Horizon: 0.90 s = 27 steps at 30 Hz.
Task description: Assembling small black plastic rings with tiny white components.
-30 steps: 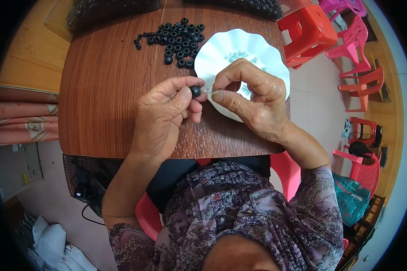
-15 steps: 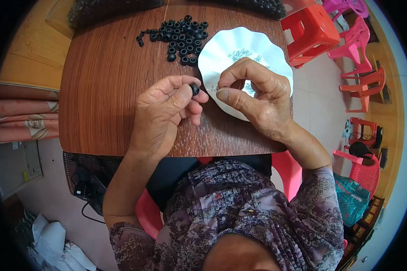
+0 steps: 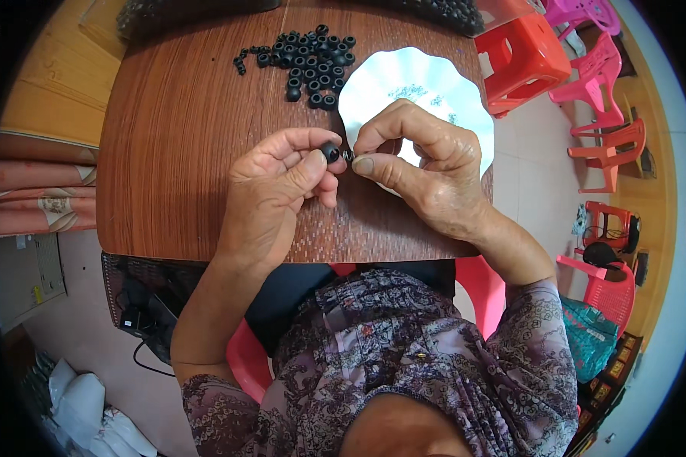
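Observation:
My left hand (image 3: pixel 274 190) pinches a small black rubber ring (image 3: pixel 331 152) between thumb and forefinger above the brown wooden table (image 3: pixel 175 152). My right hand (image 3: pixel 427 171) holds a tiny metal piece (image 3: pixel 349 156) at its fingertips, right against the ring. Under the right hand lies a white scalloped plate (image 3: pixel 434 84). A heap of several black rings (image 3: pixel 305 57) sits on the table beyond the hands, just left of the plate.
Red and pink plastic stools (image 3: pixel 522 57) stand on the tiled floor to the right. Dark piles of parts (image 3: pixel 190 11) line the table's far edge. I sit on a red plastic chair (image 3: pixel 480 282); cables and white bags lie on the floor lower left.
Both hands stay together over the table near the plate; the ring and the metal piece remain pressed close, with only small finger shifts.

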Tool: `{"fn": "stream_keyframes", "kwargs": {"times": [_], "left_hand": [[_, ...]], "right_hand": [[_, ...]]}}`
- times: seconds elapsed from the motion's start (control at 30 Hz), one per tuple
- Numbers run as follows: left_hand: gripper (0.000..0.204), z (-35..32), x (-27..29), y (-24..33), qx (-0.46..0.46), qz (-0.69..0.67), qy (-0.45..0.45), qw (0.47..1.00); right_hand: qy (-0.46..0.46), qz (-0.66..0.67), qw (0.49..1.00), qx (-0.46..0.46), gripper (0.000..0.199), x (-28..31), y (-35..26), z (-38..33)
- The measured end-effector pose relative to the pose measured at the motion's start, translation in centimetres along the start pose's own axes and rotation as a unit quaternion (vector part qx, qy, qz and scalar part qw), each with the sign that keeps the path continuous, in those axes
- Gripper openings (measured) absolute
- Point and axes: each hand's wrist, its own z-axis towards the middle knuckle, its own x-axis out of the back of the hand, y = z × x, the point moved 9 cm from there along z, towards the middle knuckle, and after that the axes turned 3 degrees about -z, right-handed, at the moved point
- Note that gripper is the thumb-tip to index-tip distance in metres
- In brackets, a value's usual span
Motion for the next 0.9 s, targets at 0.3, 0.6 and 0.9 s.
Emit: {"fn": "stream_keyframes", "kwargs": {"times": [0.3, 0.6, 0.9], "left_hand": [[0.019, 0.0, -0.2, 0.0, -0.005, 0.011, 0.017, 1.0], [0.019, 0.1, 0.5, -0.4, -0.005, -0.056, 0.015, 0.998], [0.018, 0.8, 1.4, 0.6, -0.034, -0.146, 0.025, 0.988]], "right_hand": [[0.021, -0.08, 0.994, 0.065, 0.014, -0.4, -0.8, 0.6], [0.031, -0.183, 0.973, 0.139, 0.019, -0.9, -2.5, 1.5], [0.035, -0.272, 0.934, 0.228, 0.031, -3.1, -4.1, 1.8]]}}
